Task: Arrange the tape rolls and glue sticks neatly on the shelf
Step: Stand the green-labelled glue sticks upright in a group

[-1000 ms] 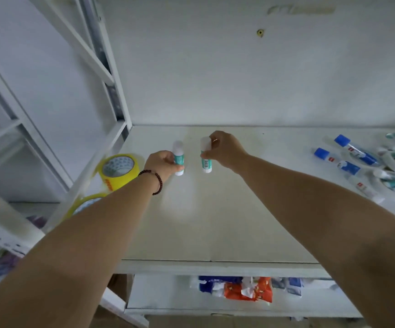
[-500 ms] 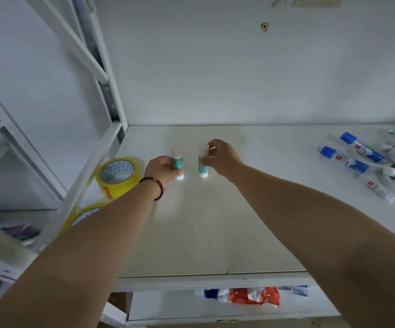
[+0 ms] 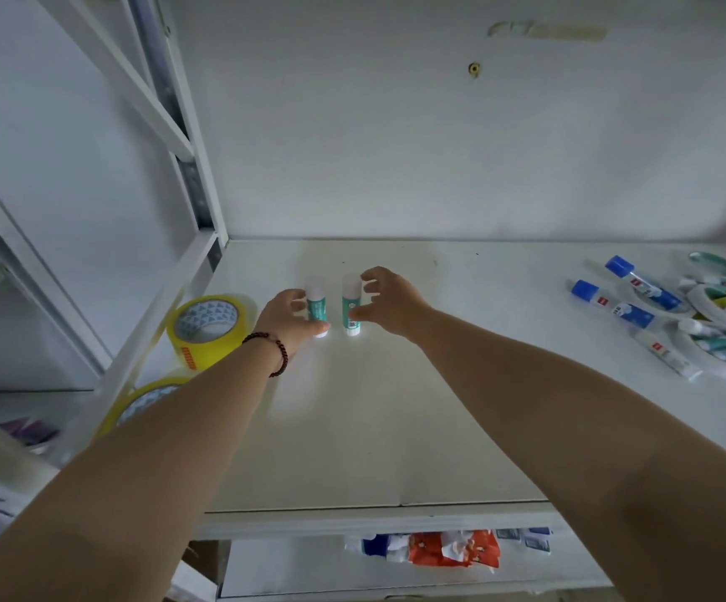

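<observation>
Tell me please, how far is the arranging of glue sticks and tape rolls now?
Done: two green glue sticks stand upright, side by side. In hand: the left hand touches one; the right hand is beside the other. Left: the pile of glue sticks at right, and the yellow tape rolls.
</observation>
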